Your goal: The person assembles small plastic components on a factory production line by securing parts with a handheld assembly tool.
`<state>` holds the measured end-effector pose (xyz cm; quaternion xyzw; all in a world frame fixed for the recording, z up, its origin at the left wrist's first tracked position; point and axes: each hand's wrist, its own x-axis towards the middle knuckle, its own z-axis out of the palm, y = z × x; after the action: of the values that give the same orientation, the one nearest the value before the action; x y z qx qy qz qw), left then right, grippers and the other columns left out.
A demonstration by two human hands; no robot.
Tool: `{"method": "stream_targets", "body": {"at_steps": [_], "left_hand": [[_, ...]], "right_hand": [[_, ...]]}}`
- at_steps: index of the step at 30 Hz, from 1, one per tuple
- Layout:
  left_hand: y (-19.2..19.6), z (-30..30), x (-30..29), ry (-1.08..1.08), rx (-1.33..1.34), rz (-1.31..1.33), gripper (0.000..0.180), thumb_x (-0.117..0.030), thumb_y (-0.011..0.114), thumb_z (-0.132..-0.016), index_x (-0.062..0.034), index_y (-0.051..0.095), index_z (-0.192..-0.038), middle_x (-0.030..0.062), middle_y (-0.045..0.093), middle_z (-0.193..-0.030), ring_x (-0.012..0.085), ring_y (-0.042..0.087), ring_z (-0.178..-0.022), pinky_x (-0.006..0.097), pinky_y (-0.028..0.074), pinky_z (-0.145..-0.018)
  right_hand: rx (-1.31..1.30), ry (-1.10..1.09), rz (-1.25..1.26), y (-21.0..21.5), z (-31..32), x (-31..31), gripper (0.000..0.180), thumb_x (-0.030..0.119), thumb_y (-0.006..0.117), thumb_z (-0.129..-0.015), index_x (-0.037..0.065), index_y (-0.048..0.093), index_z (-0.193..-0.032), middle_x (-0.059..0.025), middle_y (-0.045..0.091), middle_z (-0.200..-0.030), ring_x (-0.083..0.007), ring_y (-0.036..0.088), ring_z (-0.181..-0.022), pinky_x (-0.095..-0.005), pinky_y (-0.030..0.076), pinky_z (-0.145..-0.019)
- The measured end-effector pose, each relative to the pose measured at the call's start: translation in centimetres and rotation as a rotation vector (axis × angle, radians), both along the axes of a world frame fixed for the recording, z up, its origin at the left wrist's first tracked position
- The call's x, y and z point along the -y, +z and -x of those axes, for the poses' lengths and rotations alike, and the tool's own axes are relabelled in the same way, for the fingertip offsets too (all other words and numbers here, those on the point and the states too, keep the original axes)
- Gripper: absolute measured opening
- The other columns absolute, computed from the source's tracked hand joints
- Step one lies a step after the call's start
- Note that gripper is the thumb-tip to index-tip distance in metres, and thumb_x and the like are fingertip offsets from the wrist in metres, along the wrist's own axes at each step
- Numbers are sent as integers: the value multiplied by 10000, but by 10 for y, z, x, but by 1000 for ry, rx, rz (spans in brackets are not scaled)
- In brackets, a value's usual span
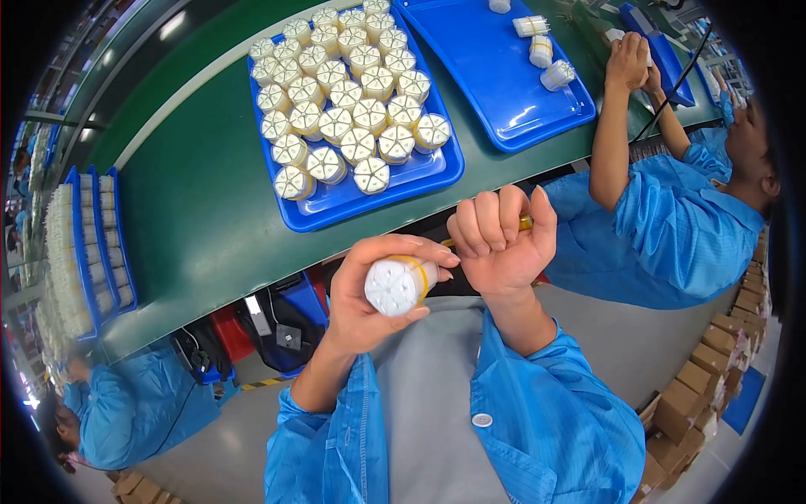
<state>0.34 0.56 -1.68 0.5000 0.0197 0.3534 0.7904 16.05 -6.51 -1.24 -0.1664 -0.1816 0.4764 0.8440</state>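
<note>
Holding, left hand: the left hand (361,302) is wrapping its fingers (420,252) around a white round bundle (396,284) with a yellow band, its segmented end face turning toward the camera, just below the table edge.
Holding, right hand: the right hand (501,239) is curling into a fist around a thin yellow-tipped tool (525,223); only its tip is showing, touching or just beside the bundle's far end, which I cannot tell apart.
Risk, grip: the bundle is sitting over open floor, not over the table, so a loosening grip is likely letting it drop and scatter.
Risk, band: the yellow band is lying near the end face; a hard push from the tool could be sliding it off and the pieces splaying.
Table: the green table (193,202) is carrying a blue tray (336,210) packed with like white bundles (348,113) standing on end, touching each other.
Second tray: a further blue tray (487,76) is holding a few bundles lying loose, well apart.
Neighbour: another person's hand (628,60) is working at the far right.
Stacks: blue trays (88,244) of white parts are standing at the left.
Packages: brown cartons (697,395) are lining the floor at the right, labels too small to tell.
</note>
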Motion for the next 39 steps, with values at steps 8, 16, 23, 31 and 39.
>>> {"method": "stream_targets", "body": {"at_steps": [8, 16, 23, 31, 39], "left_hand": [[15, -2, -8, 370, -85, -793, 458, 12, 769, -709, -49, 526, -1092, 162, 634, -1144, 385, 615, -1089, 439, 529, -873], [15, -1, -11, 545, -150, -1041, 415, 30, 738, -707, -52, 545, -1065, 140, 637, -1103, 366, 622, -1059, 404, 538, -830], [13, -4, -15, 620, -213, -1050, 460, 50, 736, -682, -47, 552, -1092, 135, 635, -1100, 340, 620, -1008, 384, 524, -820], [9, 1, -14, 661, -322, -1026, 594, 98, 698, -545, -55, 585, -1108, 110, 626, -1048, 318, 597, -933, 371, 495, -784], [9, 8, 0, 400, -479, -282, 501, 24, 735, -733, -7, 525, -1187, 124, 636, -1075, 206, 637, -937, 317, 518, -810]], "right_hand": [[7, -2, 2, -1, -2, 1, 521, 427, 280, -1016, 127, 350, -595, 6, 354, -517, -127, 315, -487, -281, 268, -479], [16, 10, -9, -1, -3, 0, 523, 426, 283, -1020, 124, 357, -599, 3, 364, -524, -130, 338, -492, -278, 286, -472], [10, 1, 7, 0, -3, -2, 522, 423, 276, -1019, 126, 350, -596, 5, 351, -516, -126, 311, -485, -281, 271, -480], [17, 22, -2, -5, -5, -3, 526, 426, 286, -1021, 120, 354, -599, -1, 363, -527, -132, 339, -499, -278, 287, -479], [13, 17, 1, -3, -4, -3, 520, 416, 274, -1023, 122, 348, -601, 3, 352, -523, -126, 317, -495, -279, 277, -487]]}}
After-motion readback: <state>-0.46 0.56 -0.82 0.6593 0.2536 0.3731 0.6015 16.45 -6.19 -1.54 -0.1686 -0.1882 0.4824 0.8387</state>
